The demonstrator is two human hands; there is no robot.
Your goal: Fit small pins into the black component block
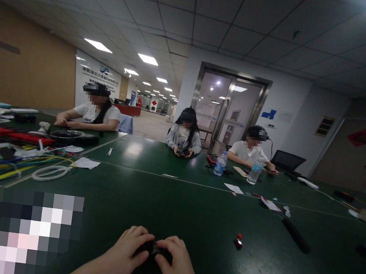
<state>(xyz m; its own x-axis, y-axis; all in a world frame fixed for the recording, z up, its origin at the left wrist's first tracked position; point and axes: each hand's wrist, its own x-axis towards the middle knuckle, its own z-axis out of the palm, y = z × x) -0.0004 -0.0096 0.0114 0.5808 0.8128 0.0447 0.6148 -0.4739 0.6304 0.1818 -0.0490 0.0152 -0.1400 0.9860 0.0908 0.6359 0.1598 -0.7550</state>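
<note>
Low in the middle of the view, my left hand (129,251) and my right hand (175,260) close from either side on a small black object (154,251). Fingers lie over its top and thumbs press its near side. Most of it is covered, so I cannot make out its kind. Dark green tabletop (121,200) surrounds both hands. To the right of my right hand, apart from it, lies a small red and silver piece (238,241).
A black rod-like handle (295,235) lies at right. Two water bottles (220,164) stand toward the far side, near paper slips (234,188). At left are a white coiled tube (51,173), coloured wires and a small wrench (110,151). Three people sit around the table.
</note>
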